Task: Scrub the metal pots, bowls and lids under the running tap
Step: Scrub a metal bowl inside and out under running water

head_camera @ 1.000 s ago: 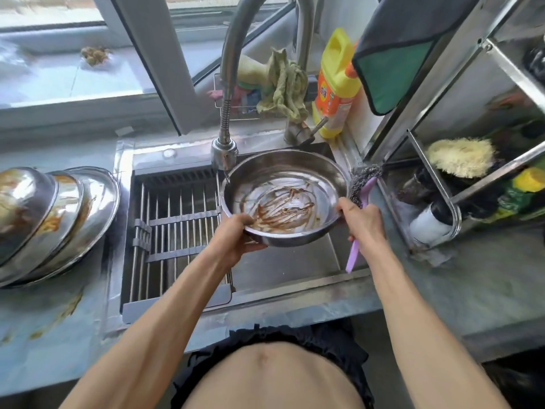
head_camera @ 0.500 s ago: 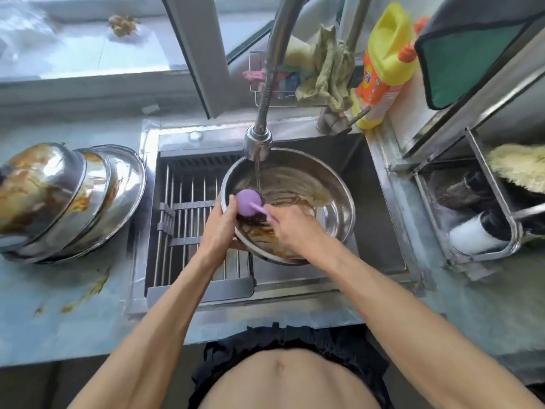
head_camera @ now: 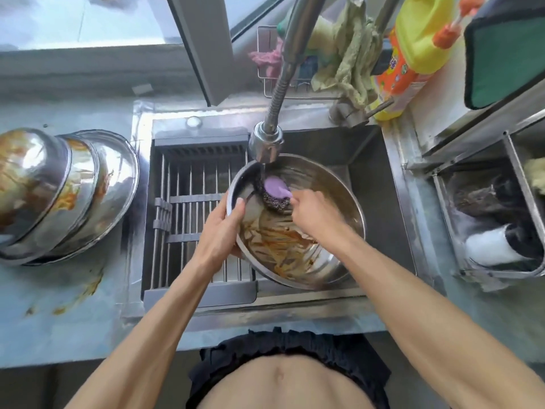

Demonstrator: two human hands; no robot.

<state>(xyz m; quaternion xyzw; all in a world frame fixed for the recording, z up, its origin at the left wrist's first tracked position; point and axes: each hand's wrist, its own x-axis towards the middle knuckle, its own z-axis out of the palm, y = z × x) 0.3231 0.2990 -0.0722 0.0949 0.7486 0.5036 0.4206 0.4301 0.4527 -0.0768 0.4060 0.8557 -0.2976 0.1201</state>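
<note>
Bowl (head_camera: 333, 255): polished metal, glossy, sauce-streaked. Scrubber (head_camera: 272, 199): coarse steel wool, smooth lilac plastic cap. Tap (head_camera: 265, 141): bright ribbed metal. Rack (head_camera: 188, 219): matt grey. Cloth (head_camera: 351, 63): rumpled green fabric. Bottle (head_camera: 413, 54): glossy plastic.

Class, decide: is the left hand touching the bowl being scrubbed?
Touching. The head view shows the left hand gripping the bowl at its near-left rim, thumb hooked over the edge inside.
</note>
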